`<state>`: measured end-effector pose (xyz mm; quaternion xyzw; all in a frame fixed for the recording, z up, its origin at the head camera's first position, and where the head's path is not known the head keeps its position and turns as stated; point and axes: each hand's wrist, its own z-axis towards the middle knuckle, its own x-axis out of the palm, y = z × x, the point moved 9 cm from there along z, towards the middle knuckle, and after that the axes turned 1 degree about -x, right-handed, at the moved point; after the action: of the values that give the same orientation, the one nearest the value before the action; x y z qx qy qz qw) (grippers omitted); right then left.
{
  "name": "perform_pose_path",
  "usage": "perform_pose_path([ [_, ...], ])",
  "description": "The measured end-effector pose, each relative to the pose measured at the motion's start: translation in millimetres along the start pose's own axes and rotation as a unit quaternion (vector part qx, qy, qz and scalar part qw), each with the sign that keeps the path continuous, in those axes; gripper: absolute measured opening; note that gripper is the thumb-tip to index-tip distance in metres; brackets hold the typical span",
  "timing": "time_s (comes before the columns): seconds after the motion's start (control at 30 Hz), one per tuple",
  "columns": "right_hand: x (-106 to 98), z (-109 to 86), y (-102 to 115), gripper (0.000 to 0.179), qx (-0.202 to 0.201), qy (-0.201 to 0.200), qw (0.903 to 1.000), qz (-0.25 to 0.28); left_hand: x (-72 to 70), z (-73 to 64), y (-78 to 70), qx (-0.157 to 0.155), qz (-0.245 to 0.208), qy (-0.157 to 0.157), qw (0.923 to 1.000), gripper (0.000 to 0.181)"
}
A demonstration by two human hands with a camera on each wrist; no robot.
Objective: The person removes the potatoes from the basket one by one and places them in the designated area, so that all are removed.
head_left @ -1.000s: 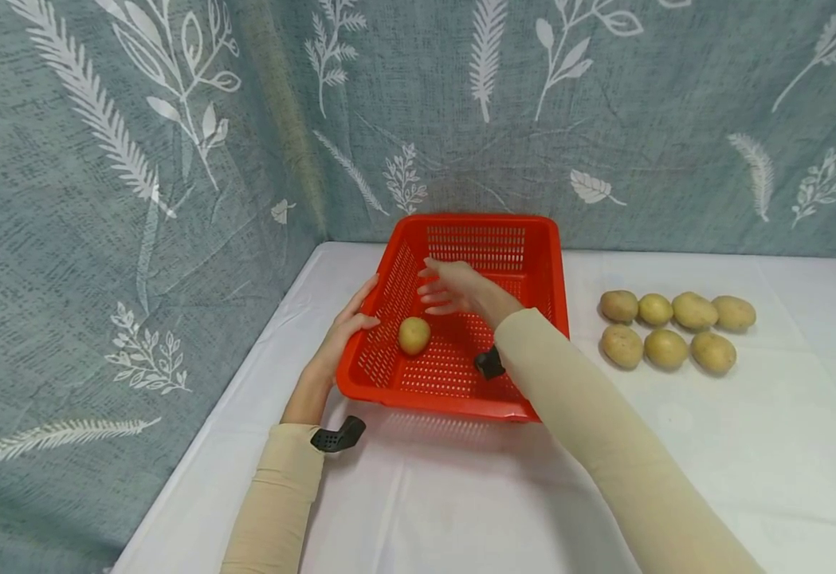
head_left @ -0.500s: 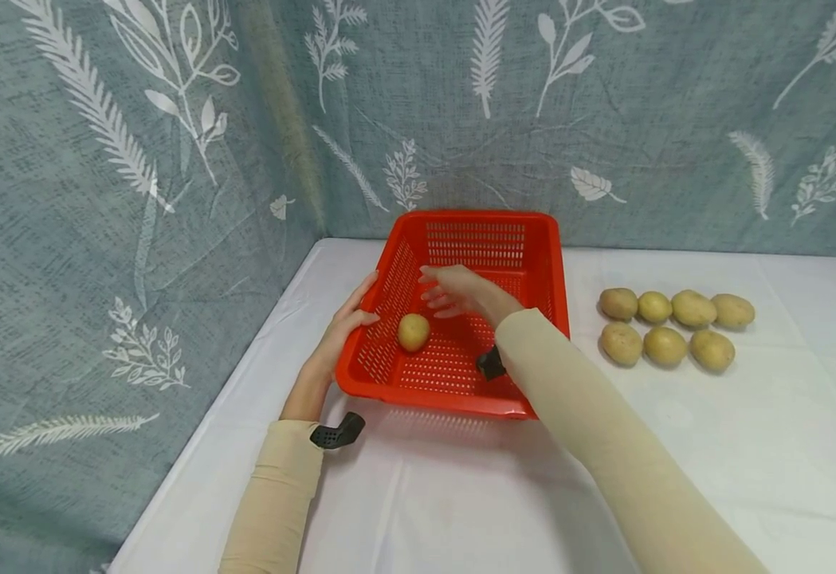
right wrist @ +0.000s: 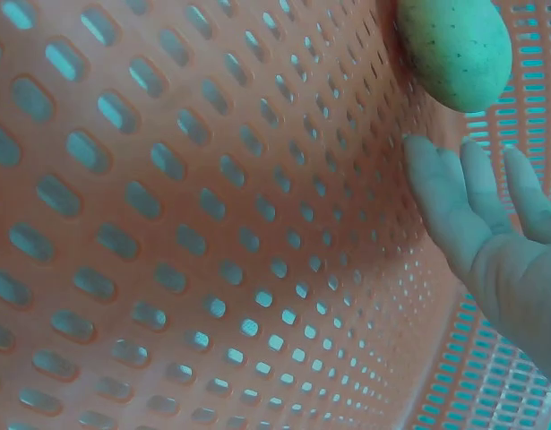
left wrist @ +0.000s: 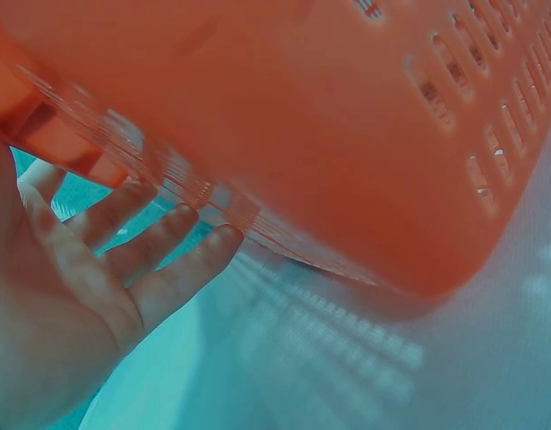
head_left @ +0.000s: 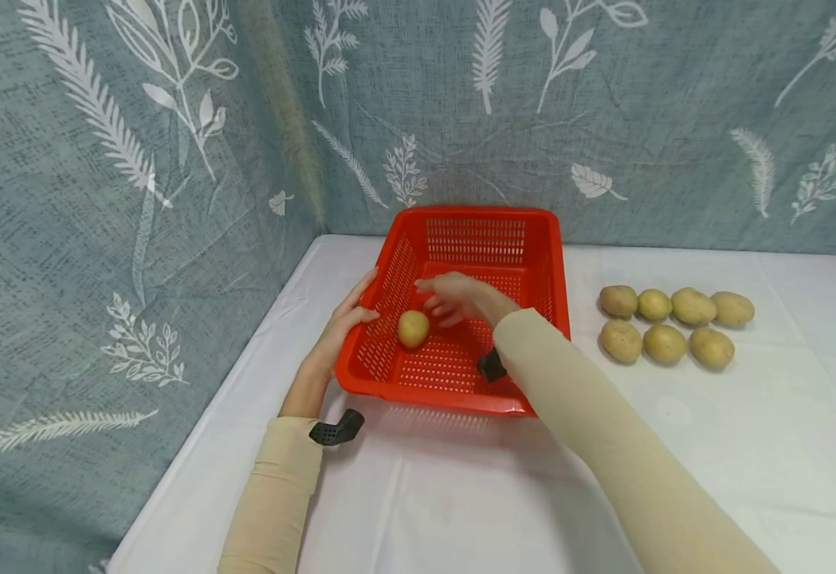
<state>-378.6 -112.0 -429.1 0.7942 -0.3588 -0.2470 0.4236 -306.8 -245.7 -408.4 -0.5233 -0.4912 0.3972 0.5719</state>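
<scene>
A red plastic basket point(head_left: 453, 406) with slotted walls stands on the white table. My left hand point(head_left: 335, 335) holds its left rim, with the thumb over the top edge. In the left wrist view the fingers point(left wrist: 181, 278) reach along the outside of the basket wall. Inside the basket, one potato point(head_left: 414, 328) lies at the left. My right hand point(head_left: 457, 296) is down in the basket, just right of that potato and holding nothing. From the right wrist, its fingers point(right wrist: 436, 184) look extended, with a gap to the potato point(right wrist: 459, 54).
Several potatoes point(head_left: 665, 344) lie in two rows on the table point(head_left: 762, 446), right of the basket. A patterned grey-green cloth point(head_left: 446, 135) hangs behind and along the left side. Each wrist carries a black camera mount point(head_left: 339, 429).
My right hand has lowered slightly inside the basket, coming closer to the potato. The left hand stays on the rim. The whole head view has shifted a little.
</scene>
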Motion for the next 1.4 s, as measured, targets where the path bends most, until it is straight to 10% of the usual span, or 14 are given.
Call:
perform_pose_path([
  [1.4, 19.5, 0.2, -7.6, 0.043, 0.035, 0.059, 0.9937, -0.088, 0.3, 1.7, -0.8, 0.004, 0.006, -0.005, 1.0000, 0.069],
])
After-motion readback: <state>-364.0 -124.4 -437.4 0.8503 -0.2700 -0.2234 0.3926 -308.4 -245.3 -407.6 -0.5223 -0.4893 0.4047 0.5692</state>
